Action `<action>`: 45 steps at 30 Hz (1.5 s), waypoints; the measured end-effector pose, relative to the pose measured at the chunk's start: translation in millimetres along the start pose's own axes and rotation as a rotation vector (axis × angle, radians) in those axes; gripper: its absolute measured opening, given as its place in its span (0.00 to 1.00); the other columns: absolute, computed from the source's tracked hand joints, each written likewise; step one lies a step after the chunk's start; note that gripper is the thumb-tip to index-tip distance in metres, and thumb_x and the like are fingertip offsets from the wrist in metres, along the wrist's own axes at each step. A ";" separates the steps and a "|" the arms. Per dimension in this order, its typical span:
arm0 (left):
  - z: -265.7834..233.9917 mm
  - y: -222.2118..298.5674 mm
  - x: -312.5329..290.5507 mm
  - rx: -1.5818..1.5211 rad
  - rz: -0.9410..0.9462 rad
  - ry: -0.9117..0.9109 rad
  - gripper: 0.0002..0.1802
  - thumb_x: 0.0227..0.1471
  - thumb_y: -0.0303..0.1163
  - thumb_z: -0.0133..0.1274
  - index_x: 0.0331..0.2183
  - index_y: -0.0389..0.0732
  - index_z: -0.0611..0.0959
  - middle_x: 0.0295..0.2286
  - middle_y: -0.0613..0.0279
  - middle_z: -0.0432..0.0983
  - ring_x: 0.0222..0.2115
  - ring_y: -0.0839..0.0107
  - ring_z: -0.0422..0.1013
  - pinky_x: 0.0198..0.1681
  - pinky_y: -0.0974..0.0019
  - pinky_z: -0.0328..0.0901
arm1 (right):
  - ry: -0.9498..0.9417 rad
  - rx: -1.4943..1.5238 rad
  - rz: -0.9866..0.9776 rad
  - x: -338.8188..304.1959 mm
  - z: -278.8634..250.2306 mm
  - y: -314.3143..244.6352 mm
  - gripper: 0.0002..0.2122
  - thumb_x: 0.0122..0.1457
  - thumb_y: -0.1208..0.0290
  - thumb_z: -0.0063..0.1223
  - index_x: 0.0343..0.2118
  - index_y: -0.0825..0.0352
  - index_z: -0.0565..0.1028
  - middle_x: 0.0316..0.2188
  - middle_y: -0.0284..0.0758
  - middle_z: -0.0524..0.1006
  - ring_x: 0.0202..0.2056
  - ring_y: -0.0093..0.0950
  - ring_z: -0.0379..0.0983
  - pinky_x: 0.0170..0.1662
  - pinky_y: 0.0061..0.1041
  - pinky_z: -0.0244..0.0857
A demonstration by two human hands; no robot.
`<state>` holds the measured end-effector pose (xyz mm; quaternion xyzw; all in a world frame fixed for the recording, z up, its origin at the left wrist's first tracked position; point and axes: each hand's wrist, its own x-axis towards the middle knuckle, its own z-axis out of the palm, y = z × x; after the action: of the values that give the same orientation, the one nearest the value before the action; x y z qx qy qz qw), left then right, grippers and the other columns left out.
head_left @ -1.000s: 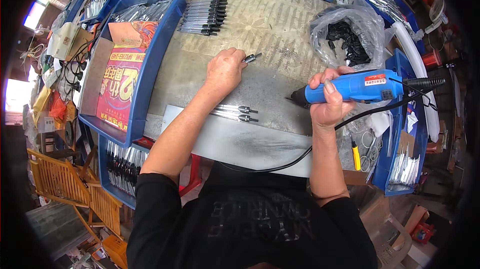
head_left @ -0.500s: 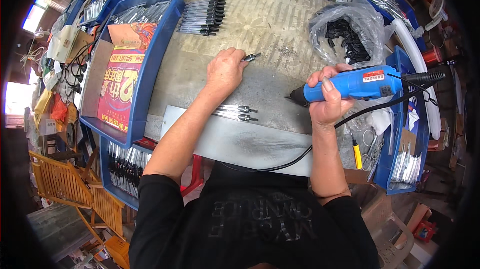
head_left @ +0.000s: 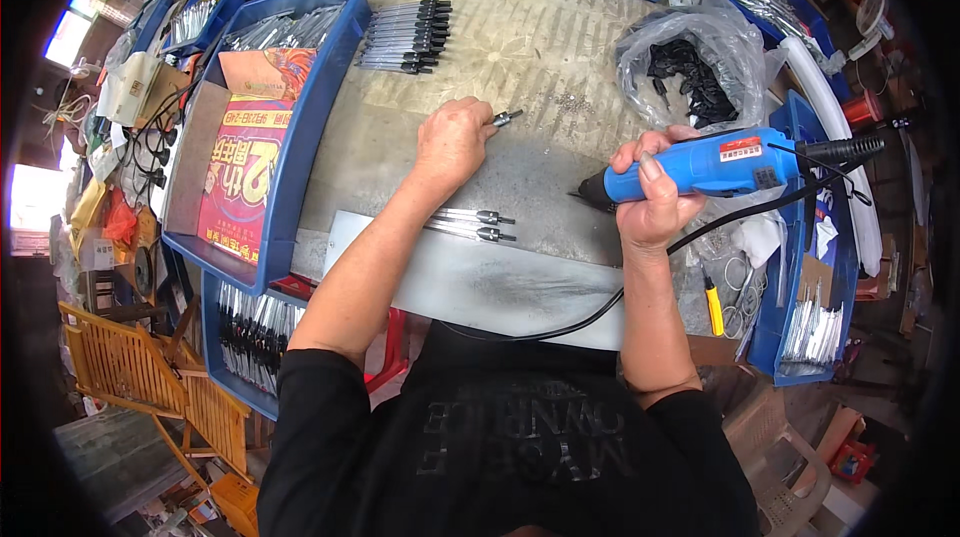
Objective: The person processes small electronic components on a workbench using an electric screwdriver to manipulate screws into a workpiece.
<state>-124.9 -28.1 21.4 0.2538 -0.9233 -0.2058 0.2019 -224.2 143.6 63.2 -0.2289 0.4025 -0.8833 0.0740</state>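
Observation:
My left hand is closed around a slim metal rod with a black end; most of the rod is hidden under the fingers. Off to the right, my right hand grips a blue electric screwdriver. Its black nose points left toward the rod but stays apart from it. Nearer to me, several similar silver rods with black ends lie by a pale metal plate. A neat row of such rods rests farther back on the worktable.
A clear plastic bag of small black parts sits at the back right. At left stands a blue bin with metal strips and cardboard. Right of the table, another blue bin holds rods. A yellow-handled tool and the black screwdriver cord lie nearby.
The screwdriver in my right hand has shifted very slightly to the left. My left hand keeps its hold on the rod, almost unmoved.

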 end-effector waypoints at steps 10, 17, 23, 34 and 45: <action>-1.2 -4.7 0.5 -0.094 -0.088 0.073 0.06 0.39 0.28 0.54 0.22 0.36 0.76 0.23 0.54 0.71 0.27 0.57 0.68 0.30 0.61 0.62 | 0.006 -0.015 0.005 0.6 1.3 -2.6 0.20 0.40 0.78 0.52 0.38 0.72 0.61 0.20 0.34 0.65 0.18 0.25 0.65 0.23 0.24 0.63; -0.5 -0.6 -0.9 -0.023 -0.065 0.031 0.05 0.38 0.28 0.54 0.22 0.38 0.76 0.23 0.56 0.71 0.27 0.58 0.68 0.30 0.61 0.62 | 0.006 -0.003 0.016 1.1 0.3 -1.1 0.20 0.40 0.79 0.52 0.39 0.72 0.60 0.20 0.34 0.65 0.19 0.25 0.66 0.24 0.24 0.64; 0.4 2.5 -0.1 0.044 -0.054 0.007 0.06 0.38 0.29 0.54 0.21 0.40 0.73 0.24 0.59 0.70 0.29 0.59 0.68 0.30 0.58 0.62 | 0.001 0.008 0.020 0.8 -0.7 -1.4 0.21 0.40 0.79 0.51 0.40 0.73 0.60 0.21 0.34 0.66 0.19 0.25 0.66 0.24 0.25 0.64; 2.6 5.4 -0.7 0.071 -0.048 0.052 0.06 0.37 0.28 0.54 0.19 0.39 0.74 0.22 0.60 0.70 0.28 0.59 0.68 0.29 0.59 0.61 | -0.018 -0.008 -0.007 0.0 3.8 -2.2 0.20 0.41 0.79 0.51 0.39 0.74 0.61 0.22 0.34 0.66 0.20 0.25 0.67 0.24 0.25 0.64; 5.7 2.5 -4.1 0.073 -0.032 0.078 0.05 0.38 0.30 0.54 0.19 0.41 0.74 0.23 0.62 0.69 0.29 0.61 0.67 0.30 0.59 0.62 | -0.158 -0.021 -0.008 17.0 48.9 12.1 0.19 0.41 0.79 0.53 0.38 0.73 0.62 0.21 0.34 0.67 0.19 0.23 0.66 0.24 0.22 0.63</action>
<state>-125.3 -22.3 16.7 0.2835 -0.9174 -0.1654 0.2250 -217.3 97.1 88.0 -0.3000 0.4038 -0.8585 0.0995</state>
